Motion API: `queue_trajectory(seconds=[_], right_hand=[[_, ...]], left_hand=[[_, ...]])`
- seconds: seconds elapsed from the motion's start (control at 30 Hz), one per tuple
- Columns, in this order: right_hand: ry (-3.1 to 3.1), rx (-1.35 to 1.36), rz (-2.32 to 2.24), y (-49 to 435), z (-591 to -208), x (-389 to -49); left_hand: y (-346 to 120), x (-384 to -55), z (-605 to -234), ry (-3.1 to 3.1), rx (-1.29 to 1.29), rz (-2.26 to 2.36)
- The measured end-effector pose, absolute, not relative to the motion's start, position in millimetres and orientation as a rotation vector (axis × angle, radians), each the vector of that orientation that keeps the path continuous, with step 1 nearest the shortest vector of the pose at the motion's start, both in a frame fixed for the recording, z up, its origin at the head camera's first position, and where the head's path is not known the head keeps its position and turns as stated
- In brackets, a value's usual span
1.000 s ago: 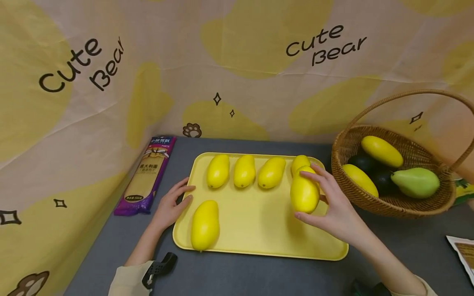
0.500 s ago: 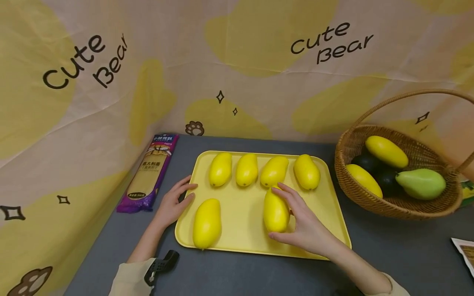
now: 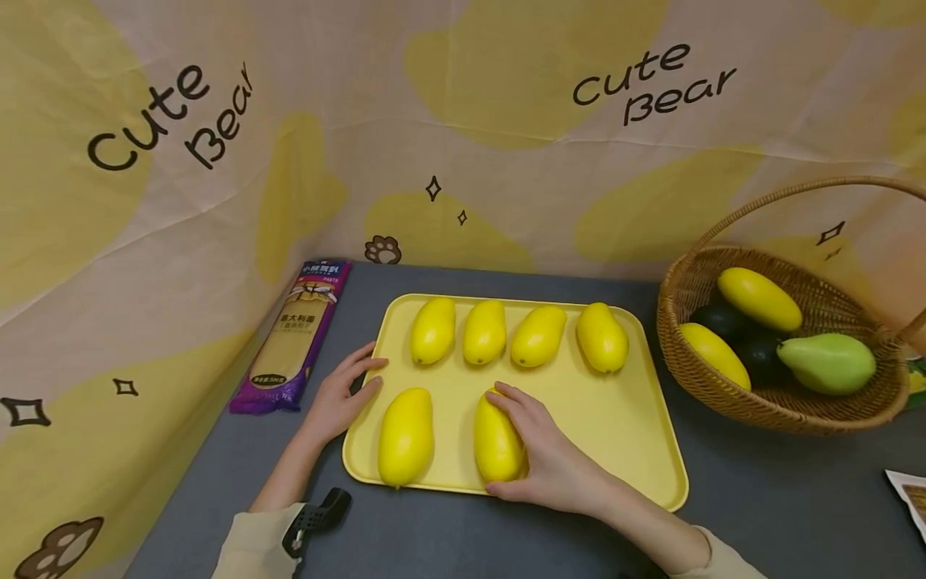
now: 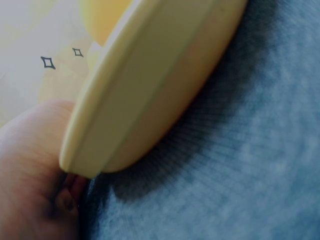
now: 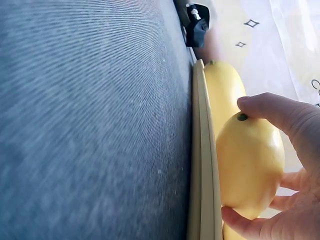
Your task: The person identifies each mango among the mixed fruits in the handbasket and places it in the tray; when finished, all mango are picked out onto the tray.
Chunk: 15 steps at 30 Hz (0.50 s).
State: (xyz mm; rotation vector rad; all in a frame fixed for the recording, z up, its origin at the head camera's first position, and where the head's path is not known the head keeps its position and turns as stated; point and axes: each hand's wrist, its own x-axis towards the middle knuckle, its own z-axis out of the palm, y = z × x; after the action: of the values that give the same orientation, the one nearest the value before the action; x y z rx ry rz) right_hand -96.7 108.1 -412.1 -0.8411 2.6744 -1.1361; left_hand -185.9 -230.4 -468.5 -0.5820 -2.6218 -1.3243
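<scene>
My right hand (image 3: 546, 458) grips a yellow mango (image 3: 497, 442) at the front middle of the yellow tray (image 3: 579, 426), thumb at its near end and fingers at the far end. In the right wrist view this mango (image 5: 250, 162) sits just inside the tray's rim, its dark stem spot by the thumb. Another mango (image 3: 407, 438) lies to its left. Along the back of the tray lies a row of several mangoes (image 3: 485, 332). My left hand (image 3: 342, 398) rests on the tray's left rim with fingers extended; the left wrist view shows it against the tray edge (image 4: 135, 85).
A wicker basket (image 3: 781, 410) with a tall handle stands right of the tray, holding yellow mangoes, dark round produce and a green pear-shaped fruit (image 3: 828, 363). A purple pasta packet (image 3: 292, 338) lies at the left. A white-edged packet (image 3: 907, 490) shows at the right edge.
My right hand has carried the mango leftward and toward me, from above the back-right mango down to the tray's front middle. My left hand stays at the left rim.
</scene>
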Motion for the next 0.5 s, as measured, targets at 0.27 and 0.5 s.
queue_trajectory(seconds=[0.27,0.5], right_hand=[[2.664,-0.884,-1.050,93.4,-411.1,-99.1],[2.671,-0.932,-0.996,84.6,-412.4,-102.1]], left_hand=[[-230.6,-186.3,-467.8,-2.622,-0.579,-1.328],[-230.1,-186.0,-468.3,-2.604,-0.588,-1.327]])
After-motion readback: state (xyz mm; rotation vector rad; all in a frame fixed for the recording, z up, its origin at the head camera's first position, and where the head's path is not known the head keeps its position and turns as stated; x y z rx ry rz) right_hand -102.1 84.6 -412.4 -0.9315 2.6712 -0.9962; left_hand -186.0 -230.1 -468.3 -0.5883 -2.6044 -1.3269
